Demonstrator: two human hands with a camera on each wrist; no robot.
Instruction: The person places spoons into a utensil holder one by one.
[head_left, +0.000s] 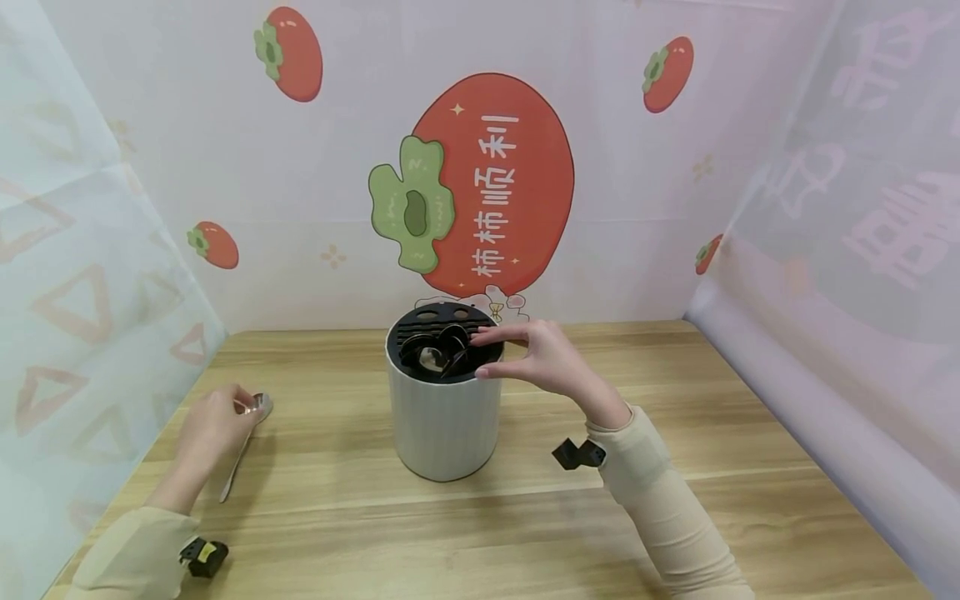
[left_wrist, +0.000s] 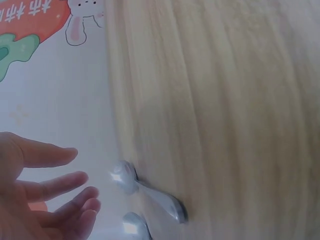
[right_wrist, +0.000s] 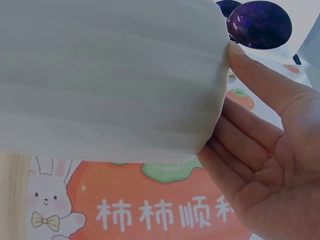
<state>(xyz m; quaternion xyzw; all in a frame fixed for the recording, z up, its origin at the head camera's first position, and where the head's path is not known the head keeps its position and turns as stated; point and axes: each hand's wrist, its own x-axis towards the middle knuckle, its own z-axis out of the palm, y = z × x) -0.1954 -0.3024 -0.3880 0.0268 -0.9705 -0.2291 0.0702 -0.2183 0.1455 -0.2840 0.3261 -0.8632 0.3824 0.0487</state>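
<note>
A white ribbed holder (head_left: 446, 429) with a black slotted lid (head_left: 408, 329) stands mid-table. Dark, shiny utensils with rounded spoon-like bowls (head_left: 431, 358) stick up from the lid. At the lid's right side is my right hand (head_left: 543, 358), thumb and fingers spread apart. Its thumb (right_wrist: 260, 75) lies by the rim in the right wrist view, where the holder hides the fingertips. Over at the left, my left hand (head_left: 213, 425) hovers by a metal spoon (head_left: 238, 462). The left wrist view shows its fingers loosely bent, apart from that spoon (left_wrist: 160, 197) and a second spoon bowl (left_wrist: 135, 227).
The wood-grain table (head_left: 337, 533) meets a white printed backdrop (head_left: 337, 167) with persimmon pictures at the back. Pale printed sheets (head_left: 847, 358) rise along both sides. A small black camera (head_left: 579, 454) sits on each wrist.
</note>
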